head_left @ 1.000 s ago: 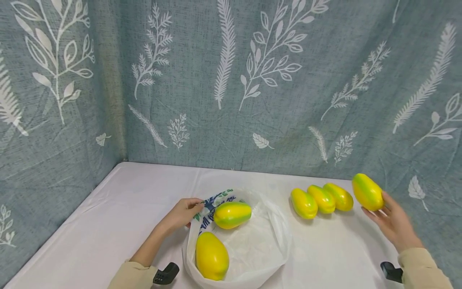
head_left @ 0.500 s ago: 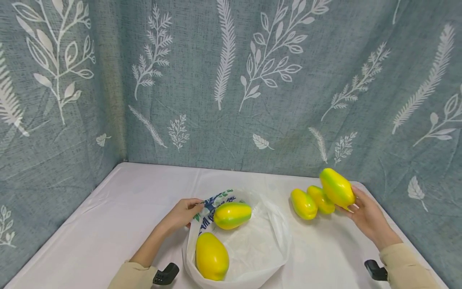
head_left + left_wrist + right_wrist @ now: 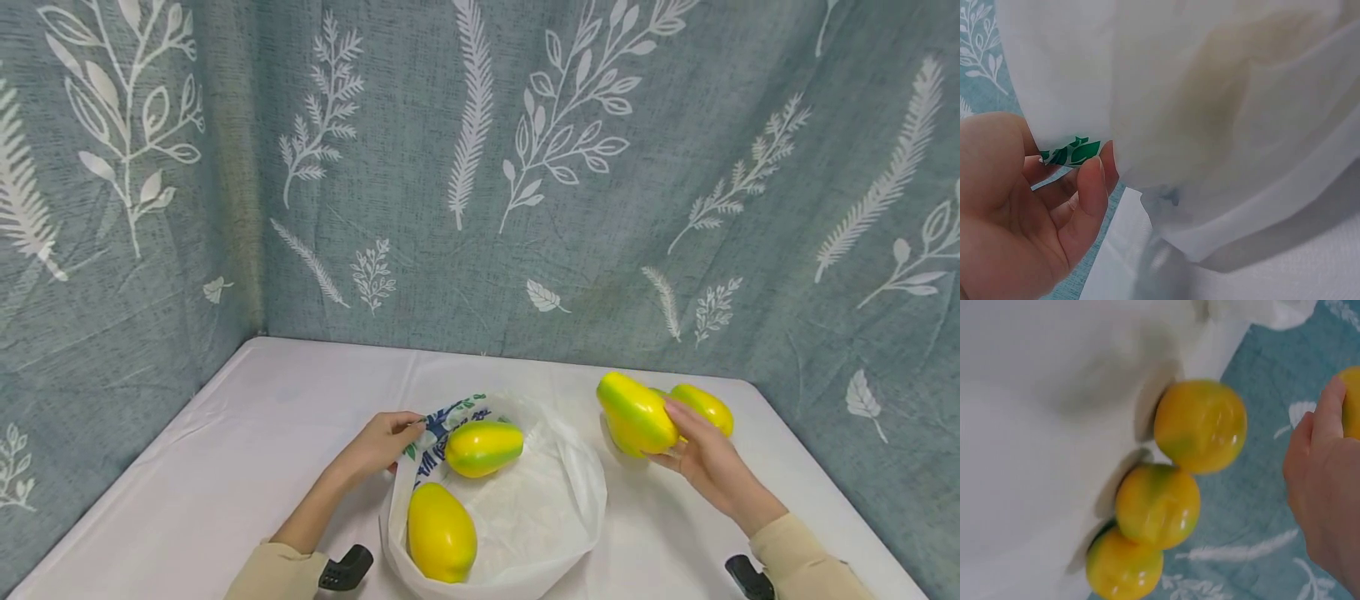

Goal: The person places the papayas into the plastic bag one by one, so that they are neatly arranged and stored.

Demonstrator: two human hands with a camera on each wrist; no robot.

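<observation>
Bagging fruit, mid-transfer: our right hand (image 3: 705,462) carries a yellow-green mango (image 3: 636,414) in the air between the row on the table and the white plastic bag (image 3: 547,508), fingers curled round its near side, thumb hidden behind it. Our left hand (image 3: 381,442) pinches the printed rim of the bag between thumb and fingertips (image 3: 1092,181) and holds the mouth open. Two mangoes sit in the bag already, one near the rim (image 3: 484,447) and one at the front (image 3: 441,532). Three more (image 3: 1157,505) lie in a touching row on the white tablecloth (image 3: 247,433). Next move, we judge: swing left over the open mouth, lower the mango into the free space right of the two, then loosen the fingers; left hand must keep the rim up.
</observation>
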